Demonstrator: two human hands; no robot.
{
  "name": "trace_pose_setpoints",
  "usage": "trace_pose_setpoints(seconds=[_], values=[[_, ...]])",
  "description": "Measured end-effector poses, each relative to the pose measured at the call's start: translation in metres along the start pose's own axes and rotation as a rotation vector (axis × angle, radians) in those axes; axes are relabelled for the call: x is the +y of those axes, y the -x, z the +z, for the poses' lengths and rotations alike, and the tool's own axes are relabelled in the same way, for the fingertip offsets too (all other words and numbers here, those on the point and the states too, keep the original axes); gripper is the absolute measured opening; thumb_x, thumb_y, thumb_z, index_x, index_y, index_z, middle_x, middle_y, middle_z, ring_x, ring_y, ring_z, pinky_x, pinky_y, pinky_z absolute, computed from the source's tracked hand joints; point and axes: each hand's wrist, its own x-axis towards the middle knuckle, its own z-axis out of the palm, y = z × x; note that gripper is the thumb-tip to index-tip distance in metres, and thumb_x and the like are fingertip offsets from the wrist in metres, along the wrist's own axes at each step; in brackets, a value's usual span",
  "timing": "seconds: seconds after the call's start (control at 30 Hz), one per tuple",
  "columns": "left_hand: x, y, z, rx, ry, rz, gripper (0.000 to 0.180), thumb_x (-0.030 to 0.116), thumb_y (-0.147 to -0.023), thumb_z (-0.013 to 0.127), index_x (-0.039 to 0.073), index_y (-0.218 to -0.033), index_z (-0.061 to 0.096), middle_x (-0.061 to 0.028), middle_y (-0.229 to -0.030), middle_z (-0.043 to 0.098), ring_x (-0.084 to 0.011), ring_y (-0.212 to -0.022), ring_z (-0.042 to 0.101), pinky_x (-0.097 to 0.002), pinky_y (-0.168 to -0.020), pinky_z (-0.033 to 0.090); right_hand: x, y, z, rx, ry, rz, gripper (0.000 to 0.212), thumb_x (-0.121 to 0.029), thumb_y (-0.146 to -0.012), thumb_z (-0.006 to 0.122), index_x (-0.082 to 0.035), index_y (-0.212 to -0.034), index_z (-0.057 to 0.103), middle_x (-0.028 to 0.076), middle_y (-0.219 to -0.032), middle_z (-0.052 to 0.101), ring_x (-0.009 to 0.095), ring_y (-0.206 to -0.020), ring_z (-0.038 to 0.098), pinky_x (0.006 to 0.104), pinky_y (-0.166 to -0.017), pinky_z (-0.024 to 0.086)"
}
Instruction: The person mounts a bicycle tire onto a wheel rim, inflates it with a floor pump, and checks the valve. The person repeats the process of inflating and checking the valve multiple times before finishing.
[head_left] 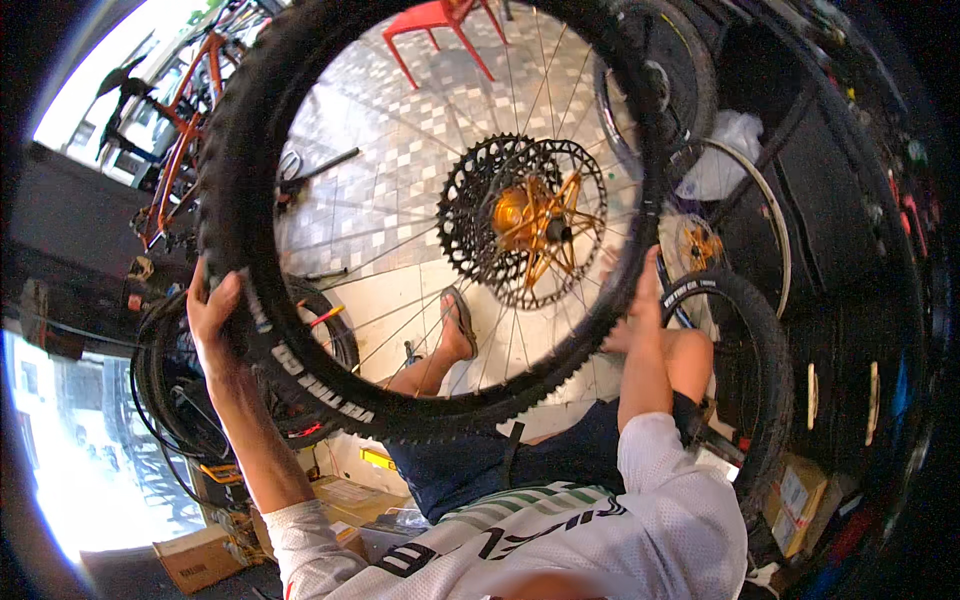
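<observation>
A bicycle wheel with a black knobby tyre [232,180] is held up before me, above my lap. It carries an orange hub [513,213], a black cassette [462,215] and a brake disc [590,262] with an orange carrier. My left hand [215,305] grips the tyre at its left side, thumb on the near face and fingers behind. On the opposite side my right hand [640,295] holds the tyre, its fingers partly hidden behind the rim. Through the spokes, my sandalled foot [458,322] shows on the floor.
A red chair [440,28] stands far ahead on the tiled floor [375,130]. An orange bicycle frame [190,125] is at the far left. More wheels and a loose tyre [770,390] lean along the right; black tyres [165,370] hang at the left. Cardboard boxes [195,560] lie near me.
</observation>
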Motion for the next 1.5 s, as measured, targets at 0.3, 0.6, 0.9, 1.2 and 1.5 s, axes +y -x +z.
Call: trace_pose_setpoints(seconds=[0.3,0.6,0.9,1.2,1.5], values=[[-0.313,0.068,0.057,0.139,0.676,-0.421,0.068,0.071,-0.092,0.058,0.009,-0.119,0.060,-0.0126,-0.100,0.068,-0.0303,-0.084,0.066,-0.0438,-0.074,0.057,-0.325,0.122,0.273,-0.051,1.207,-0.638,0.083,-0.050,-0.091,0.072,-0.003,-0.153,0.043,0.016,-0.134,0.063,0.026,-0.117,0.063,0.0384,-0.104,0.047],[-0.399,0.100,0.049,-0.064,0.243,-1.023,0.081,0.078,-0.087,0.060,0.005,-0.119,0.066,-0.0176,-0.106,0.071,-0.0312,-0.093,0.066,-0.0481,-0.082,0.055,-0.302,0.013,0.271,-0.008,1.988,-0.112,0.046,-0.043,-0.101,0.063,-0.001,-0.116,0.073,0.010,-0.100,0.076,0.021,-0.088,0.071,0.0367,-0.084,0.055],[-0.118,-0.134,-0.093,0.036,-0.760,-0.001,0.080,0.069,-0.088,0.068,-0.008,-0.107,0.070,-0.0146,-0.093,0.071,-0.0213,-0.090,0.062,-0.0381,-0.083,0.051,0.049,0.077,0.062,0.248,0.425,0.155,0.068,-0.068,-0.098,0.053,-0.010,-0.133,0.055,0.008,-0.114,0.066,0.022,-0.088,0.066,0.0416,-0.075,0.055],[-0.310,-0.061,-0.128,0.357,0.159,-0.088,0.072,0.052,-0.110,0.036,-0.004,-0.154,0.038,-0.0183,-0.148,0.054,-0.0293,-0.133,0.050,-0.0359,-0.116,0.035,-0.221,0.083,0.263,0.065,0.927,-0.836,0.070,-0.049,-0.105,0.056,-0.006,-0.157,0.039,0.016,-0.154,0.049,0.027,-0.141,0.045,0.0393,-0.118,0.032],[-0.423,0.100,0.039,0.035,0.538,-0.933,0.083,0.079,-0.092,0.049,0.002,-0.121,0.066,-0.0175,-0.096,0.070,-0.0358,-0.081,0.069,-0.0535,-0.074,0.060,-0.312,0.047,0.285,0.039,1.856,-0.478,0.082,-0.055,-0.100,0.059,0.009,-0.149,0.044,0.028,-0.150,0.051,0.035,-0.139,0.051,0.0405,-0.115,0.039]])
